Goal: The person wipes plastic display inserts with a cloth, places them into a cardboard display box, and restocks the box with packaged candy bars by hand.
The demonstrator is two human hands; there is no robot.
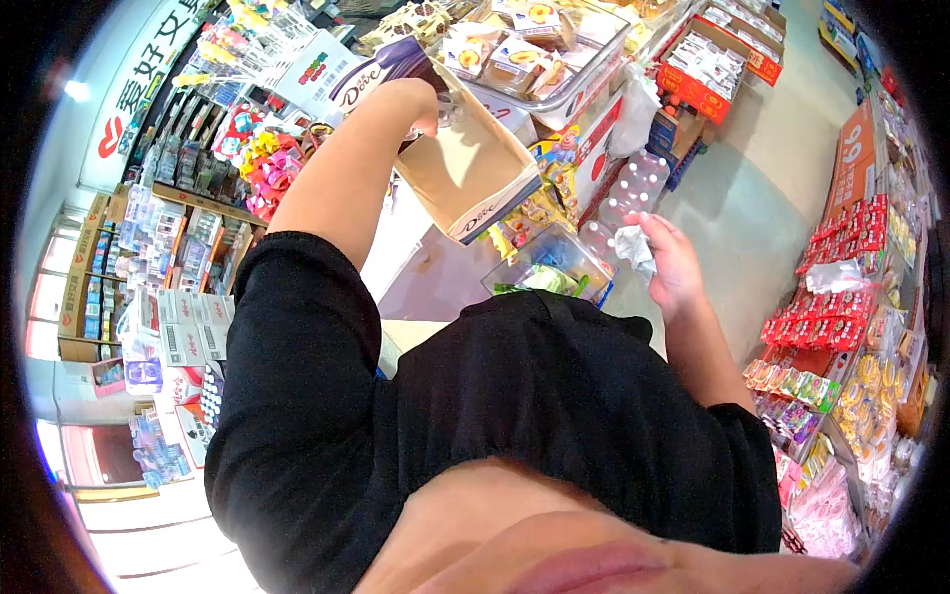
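Note:
An open Dove carton (470,163) with a bare brown cardboard inside is tilted in front of me. My left hand (424,102) is bent over the carton's far left side; its fingers are mostly hidden. Something clear and shiny (451,109) shows beside that hand inside the carton, too small to name. Out to the right, my right hand (673,259) is closed on a crumpled white tissue (634,249), held apart from the carton.
A clear bin (584,89) of packaged snacks stands behind the carton. Below it are a small clear tub (554,267) and bottles (633,188). Red snack boxes (705,69) line the aisle; stocked shelves (831,287) flank the right. Lollipops (247,49) stand at the left.

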